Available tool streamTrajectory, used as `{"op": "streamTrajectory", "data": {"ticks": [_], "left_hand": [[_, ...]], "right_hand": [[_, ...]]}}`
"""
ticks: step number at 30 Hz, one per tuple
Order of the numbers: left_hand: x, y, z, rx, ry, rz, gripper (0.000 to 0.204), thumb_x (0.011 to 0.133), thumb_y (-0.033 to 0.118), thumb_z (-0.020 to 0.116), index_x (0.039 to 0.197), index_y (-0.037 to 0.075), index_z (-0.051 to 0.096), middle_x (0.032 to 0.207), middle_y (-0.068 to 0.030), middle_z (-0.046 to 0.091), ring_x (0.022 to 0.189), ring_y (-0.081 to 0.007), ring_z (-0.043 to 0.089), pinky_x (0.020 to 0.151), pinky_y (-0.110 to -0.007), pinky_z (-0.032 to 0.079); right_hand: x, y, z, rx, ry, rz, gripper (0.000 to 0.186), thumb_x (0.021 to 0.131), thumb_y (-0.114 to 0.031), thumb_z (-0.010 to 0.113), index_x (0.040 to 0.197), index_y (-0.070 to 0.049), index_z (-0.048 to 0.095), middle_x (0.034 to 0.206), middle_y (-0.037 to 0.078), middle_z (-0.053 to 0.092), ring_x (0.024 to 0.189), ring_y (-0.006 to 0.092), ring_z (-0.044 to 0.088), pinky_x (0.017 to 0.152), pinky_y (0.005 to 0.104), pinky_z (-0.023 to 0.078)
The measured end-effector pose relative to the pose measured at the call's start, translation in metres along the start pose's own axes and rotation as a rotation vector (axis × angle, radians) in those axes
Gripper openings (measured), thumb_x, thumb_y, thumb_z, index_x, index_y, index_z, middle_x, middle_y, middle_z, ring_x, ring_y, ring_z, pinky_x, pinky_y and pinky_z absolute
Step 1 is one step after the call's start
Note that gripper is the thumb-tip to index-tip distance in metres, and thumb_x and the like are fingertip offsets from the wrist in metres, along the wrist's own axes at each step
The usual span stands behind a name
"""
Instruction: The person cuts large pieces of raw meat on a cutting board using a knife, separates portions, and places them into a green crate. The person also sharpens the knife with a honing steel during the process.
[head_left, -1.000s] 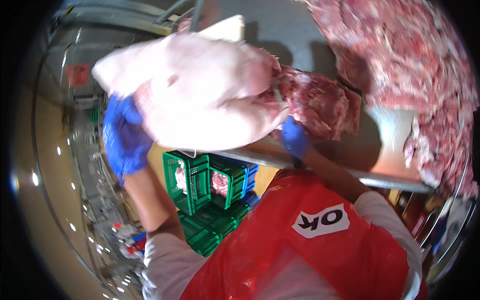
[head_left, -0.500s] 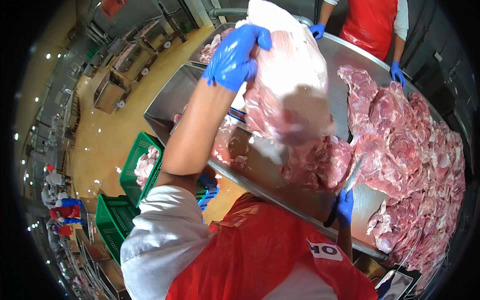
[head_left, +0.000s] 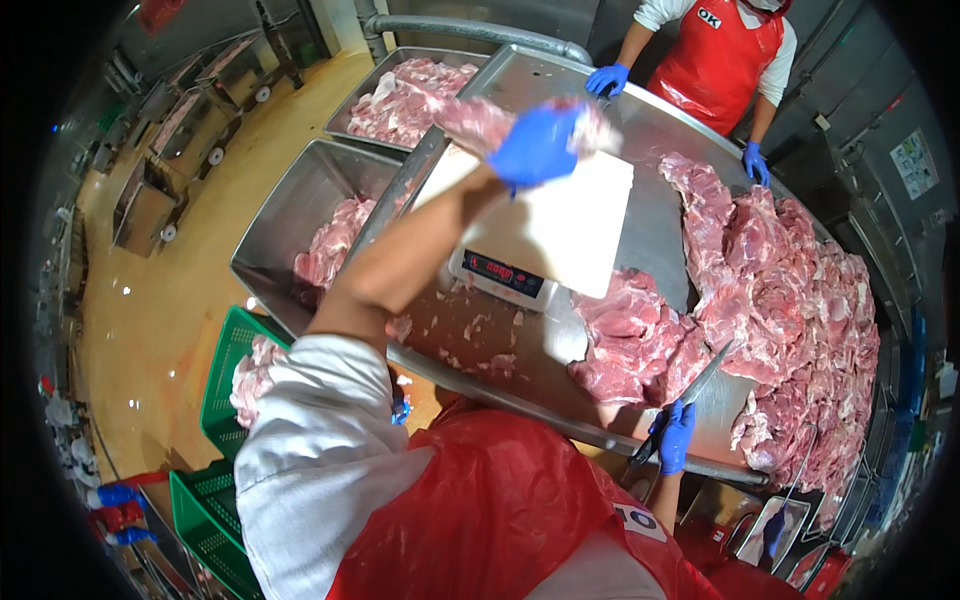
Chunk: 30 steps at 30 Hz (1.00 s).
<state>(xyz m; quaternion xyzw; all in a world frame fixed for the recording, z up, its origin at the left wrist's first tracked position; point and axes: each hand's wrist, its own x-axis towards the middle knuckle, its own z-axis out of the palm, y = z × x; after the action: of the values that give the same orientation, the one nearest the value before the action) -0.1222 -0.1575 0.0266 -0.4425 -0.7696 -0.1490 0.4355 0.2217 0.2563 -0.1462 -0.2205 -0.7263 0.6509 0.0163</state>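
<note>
My left hand, in a blue glove, is closed on a piece of raw meat, blurred by motion. It hangs over the far part of a white cutting board that lies on a digital scale. Low on the right, my blue-gloved right hand grips a knife, its blade tilted up toward the far right. Beside the blade lie a few loose cuts of meat and, to the right, a large pile of raw meat.
The steel table carries small scraps near the scale. To its left stand a steel bin and a steel tray, both with meat, and green crates. Across the table a co-worker in a red apron rests gloved hands at the edge.
My left hand has swung the meat away from close in front of me toward the far left, uncovering the board and scale. My right hand still holds the knife. The view has shifted a little.
</note>
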Motion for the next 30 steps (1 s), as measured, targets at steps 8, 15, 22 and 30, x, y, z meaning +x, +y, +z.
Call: {"op": "streamTrajectory", "data": {"ticks": [8, 15, 22, 30], "left_hand": [[-0.137, 0.067, 0.005, -0.355, -0.193, -0.197, 0.023, 0.074, 0.017, 0.064, 0.095, 0.010, 0.058, 0.111, -0.0117, 0.058, 0.113, -0.0311, 0.052, 0.088, -0.043, 0.042], [-0.145, 0.024, -0.073, -0.875, 0.065, -1.317, 0.039, 0.085, 0.023, 0.067, 0.116, 0.005, 0.053, 0.114, -0.0068, 0.056, 0.105, -0.0195, 0.055, 0.091, -0.035, 0.046], [-0.158, -0.128, -0.014, -0.677, -0.592, -1.677, 0.054, 0.082, 0.042, 0.075, 0.109, -0.004, 0.065, 0.091, -0.0089, 0.068, 0.079, -0.0184, 0.065, 0.074, -0.030, 0.054], [-0.101, -0.094, -0.014, -0.777, -0.490, -1.685, 0.053, 0.082, 0.042, 0.075, 0.112, 0.000, 0.067, 0.102, -0.0101, 0.070, 0.083, -0.0166, 0.067, 0.076, -0.031, 0.054]], "right_hand": [[-0.025, 0.016, 0.032, 0.128, 0.080, 0.101, 0.017, 0.104, -0.023, 0.044, 0.093, -0.011, 0.039, 0.063, -0.002, 0.043, 0.047, 0.0079, 0.041, 0.041, 0.0243, 0.039], [0.000, -0.014, 0.100, 0.214, -0.025, 0.015, 0.015, 0.104, -0.021, 0.044, 0.094, -0.010, 0.044, 0.066, -0.001, 0.046, 0.052, 0.0078, 0.045, 0.045, 0.0240, 0.039], [0.050, -0.109, 0.180, 0.410, -0.232, -0.119, 0.017, 0.103, -0.019, 0.047, 0.111, -0.005, 0.048, 0.082, 0.002, 0.054, 0.067, 0.0086, 0.053, 0.058, 0.0232, 0.047], [0.111, -0.127, 0.244, 0.217, -0.357, -0.335, 0.025, 0.101, -0.021, 0.051, 0.120, -0.005, 0.053, 0.094, -0.002, 0.052, 0.079, 0.0084, 0.049, 0.077, 0.0262, 0.048]]}}
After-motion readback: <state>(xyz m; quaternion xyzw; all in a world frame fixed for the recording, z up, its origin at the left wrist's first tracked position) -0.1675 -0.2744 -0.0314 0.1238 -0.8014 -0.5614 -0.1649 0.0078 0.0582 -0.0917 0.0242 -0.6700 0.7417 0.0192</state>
